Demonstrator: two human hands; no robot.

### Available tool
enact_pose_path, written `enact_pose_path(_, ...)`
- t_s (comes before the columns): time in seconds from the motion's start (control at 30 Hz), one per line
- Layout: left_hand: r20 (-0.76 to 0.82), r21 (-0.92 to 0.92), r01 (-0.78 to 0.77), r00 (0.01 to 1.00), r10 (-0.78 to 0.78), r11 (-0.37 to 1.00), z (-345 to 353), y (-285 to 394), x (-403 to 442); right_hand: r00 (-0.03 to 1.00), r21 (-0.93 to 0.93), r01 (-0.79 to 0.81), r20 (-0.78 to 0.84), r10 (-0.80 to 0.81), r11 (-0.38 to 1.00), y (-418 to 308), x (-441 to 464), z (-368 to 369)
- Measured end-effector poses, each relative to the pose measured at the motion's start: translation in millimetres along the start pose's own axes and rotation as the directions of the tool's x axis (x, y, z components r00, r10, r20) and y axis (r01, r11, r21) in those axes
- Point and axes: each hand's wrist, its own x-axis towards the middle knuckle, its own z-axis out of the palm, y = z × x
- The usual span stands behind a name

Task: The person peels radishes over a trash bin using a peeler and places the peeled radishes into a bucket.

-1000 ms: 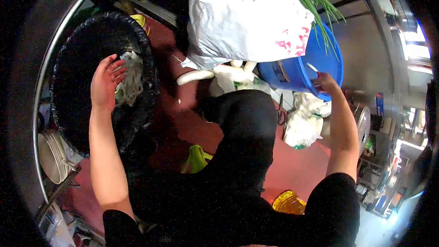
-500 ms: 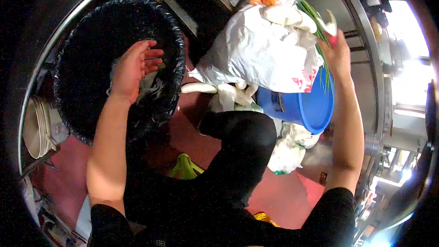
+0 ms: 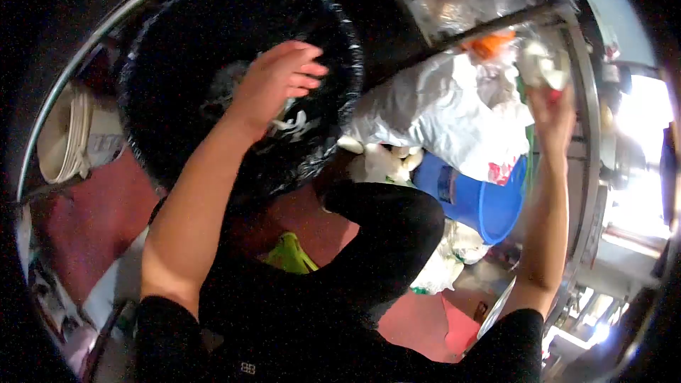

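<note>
My left hand (image 3: 277, 85) is over a large bin lined with a black plastic bag (image 3: 349, 35). Its fingers are slightly curled and apart, with nothing visible in them. Pale scraps (image 3: 289, 124) lie in the bin below it. My right hand (image 3: 553, 117) is raised at the right, its fingers closed around a white curved thing with a red part (image 3: 557, 79); blur hides its kind. Another white blurred shape (image 3: 533, 60), perhaps a white radish, is just beside it. Left of this hand, a white plastic bag (image 3: 447, 110) lies across a blue bucket (image 3: 502, 209).
Orange carrots (image 3: 491, 44) in clear plastic are at the top of the white bag. Pale long vegetables (image 3: 386, 163) lie near my knee (image 3: 397, 213). A yellow-green thing (image 3: 289, 254) is on the red floor (image 3: 415, 323). Stacked off-white buckets (image 3: 74, 131) stand at the left.
My view has shifted, and the bin and bag appear farther right. The white radish that lay on the bag is gone from there; a white blurred shape is now by my right hand.
</note>
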Motion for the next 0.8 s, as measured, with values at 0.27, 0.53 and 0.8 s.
enact_pose_path(0.27,0.217,-0.197,-0.114,0.964,0.157,0.974,24,10,-16,0.924,0.585,-0.374,0.299,0.238,0.719,-176,-26,65)
enact_pose_path(0.53,0.027,-0.535,0.127,0.991,-0.134,0.835,-16,-24,0,0.848,0.801,-0.528,0.514,0.127,0.281,-232,-52,188)
enact_pose_path(0.8,0.054,-0.481,0.181,0.983,-0.177,0.858,-26,-13,-14,0.869,0.649,-0.418,0.49,0.07,0.636,-233,-27,205)
